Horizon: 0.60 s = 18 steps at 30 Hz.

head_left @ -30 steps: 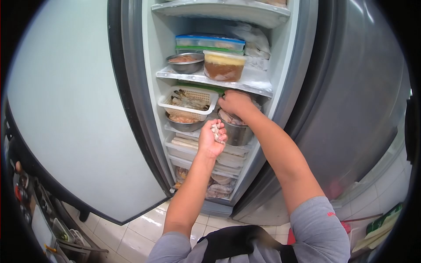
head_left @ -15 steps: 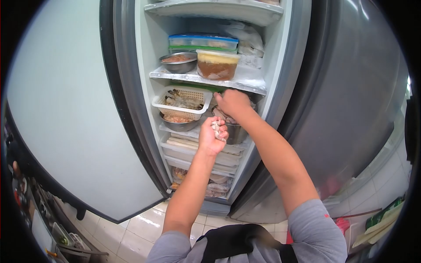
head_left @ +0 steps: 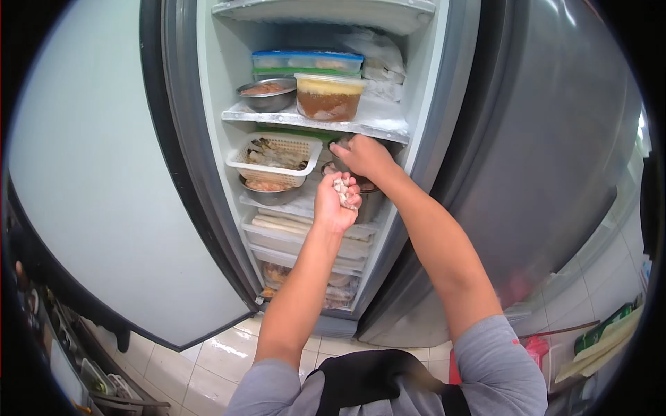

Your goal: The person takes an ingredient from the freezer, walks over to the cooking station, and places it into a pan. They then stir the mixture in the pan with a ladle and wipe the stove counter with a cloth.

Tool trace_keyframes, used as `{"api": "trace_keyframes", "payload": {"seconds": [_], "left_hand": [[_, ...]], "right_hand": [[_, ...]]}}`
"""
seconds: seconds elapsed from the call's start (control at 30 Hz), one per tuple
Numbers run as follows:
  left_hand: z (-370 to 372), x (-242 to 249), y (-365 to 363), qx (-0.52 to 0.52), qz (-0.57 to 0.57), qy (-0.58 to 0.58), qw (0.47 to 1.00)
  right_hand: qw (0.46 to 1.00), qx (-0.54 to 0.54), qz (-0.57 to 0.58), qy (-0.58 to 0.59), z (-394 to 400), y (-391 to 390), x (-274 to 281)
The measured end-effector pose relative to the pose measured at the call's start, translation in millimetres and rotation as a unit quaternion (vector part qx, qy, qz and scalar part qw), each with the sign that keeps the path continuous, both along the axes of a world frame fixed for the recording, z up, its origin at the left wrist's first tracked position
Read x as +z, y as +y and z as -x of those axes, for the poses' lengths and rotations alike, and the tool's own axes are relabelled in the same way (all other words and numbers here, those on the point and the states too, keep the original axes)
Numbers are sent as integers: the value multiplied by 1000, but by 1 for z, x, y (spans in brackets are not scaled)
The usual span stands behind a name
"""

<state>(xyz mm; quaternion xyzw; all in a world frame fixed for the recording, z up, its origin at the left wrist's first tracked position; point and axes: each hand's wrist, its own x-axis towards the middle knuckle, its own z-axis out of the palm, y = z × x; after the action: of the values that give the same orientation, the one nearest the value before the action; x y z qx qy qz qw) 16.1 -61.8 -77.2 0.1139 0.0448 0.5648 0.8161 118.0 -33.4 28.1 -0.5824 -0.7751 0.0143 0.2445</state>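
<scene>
Small whitish food pieces (head_left: 343, 191) lie cupped in my left hand (head_left: 333, 205), palm up with the fingers curled round them, in front of the middle freezer shelf. My right hand (head_left: 369, 158) reaches past it into the right side of that shelf, above a metal pot (head_left: 370, 206) with pale pieces of food in it. Its fingers are bent and pressed together; whatever they hold is too hidden to name. Left of my hands, a white plastic basket (head_left: 277, 170) of shrimp (head_left: 274, 154) rests over a metal bowl (head_left: 269, 196) of pinkish food.
The freezer door (head_left: 104, 173) stands open on the left; a closed grey door (head_left: 527, 173) is on the right. On the upper shelf (head_left: 312, 123) are a tub of brown food (head_left: 327, 98), a metal bowl (head_left: 266, 97) and a blue-lidded container (head_left: 306, 61). Drawers (head_left: 277, 239) lie below.
The view has shifted slightly, so the freezer appears farther left. My right hand has moved a little relative to the shelf, over the pot. My left hand still cups the whitish pieces.
</scene>
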Motion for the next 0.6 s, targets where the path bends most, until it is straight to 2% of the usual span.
{"api": "trace_keyframes", "payload": {"seconds": [0.13,0.2,0.23,0.3,0.43,0.53,0.6], "left_hand": [[-7,5,-1,-3,-21,12,1000],[-11,11,-6,14,-30,22,999],[-12,13,-7,30,-41,34,998],[-14,17,-7,38,-48,31,998],[-17,16,-10,56,-58,8,997],[-14,12,-14,28,-51,-10,998],[-7,7,-22,25,-34,-11,999]], "right_hand": [[999,1,-22,45,1,-15,0],[988,43,-34,144,3,-23,0],[988,42,-32,142,7,-33,5],[988,59,55,134,12,-47,14],[988,81,48,126,10,-41,13],[981,76,92,156,6,-46,14],[971,93,37,216,4,-54,6]]}}
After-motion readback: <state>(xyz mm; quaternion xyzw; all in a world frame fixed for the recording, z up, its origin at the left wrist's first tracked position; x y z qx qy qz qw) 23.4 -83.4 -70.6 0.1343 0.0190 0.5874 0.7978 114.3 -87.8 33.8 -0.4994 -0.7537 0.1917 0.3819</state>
